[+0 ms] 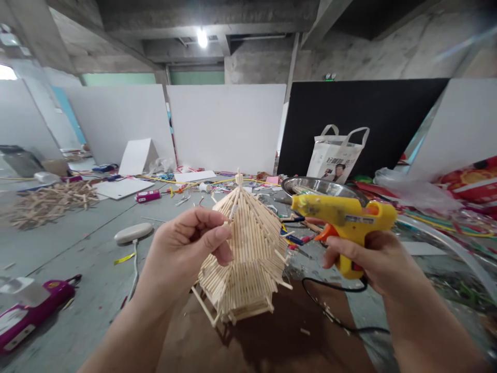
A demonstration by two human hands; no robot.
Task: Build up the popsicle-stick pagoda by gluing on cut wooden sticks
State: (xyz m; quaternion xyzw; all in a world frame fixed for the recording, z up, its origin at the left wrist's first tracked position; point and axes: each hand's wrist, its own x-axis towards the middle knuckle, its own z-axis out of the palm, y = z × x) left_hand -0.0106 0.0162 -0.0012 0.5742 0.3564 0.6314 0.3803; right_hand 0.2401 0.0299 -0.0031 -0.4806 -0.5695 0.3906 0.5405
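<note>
A model pavilion roof [248, 243], built of thin wooden sticks and topped by a small spire, stands on a brown board [310, 342] in front of me. My left hand [198, 238] is in front of the roof's left side, with thumb and forefinger pinched on a small wooden stick [227, 224]. Only a short pale end of that stick shows. To the right, my right hand [365, 256] grips a yellow hot glue gun [345, 212] by its handle, fingers near the orange trigger. Its nozzle points left toward the roof. A black cord hangs from its grip.
A pile of wooden sticks [58, 202] lies at left, near a white oval device [134, 233] and a purple power strip [34, 311]. Behind the glue gun are a metal basin [322, 185] and a paper bag [334, 158]. Scraps and pliers [293, 238] lie about.
</note>
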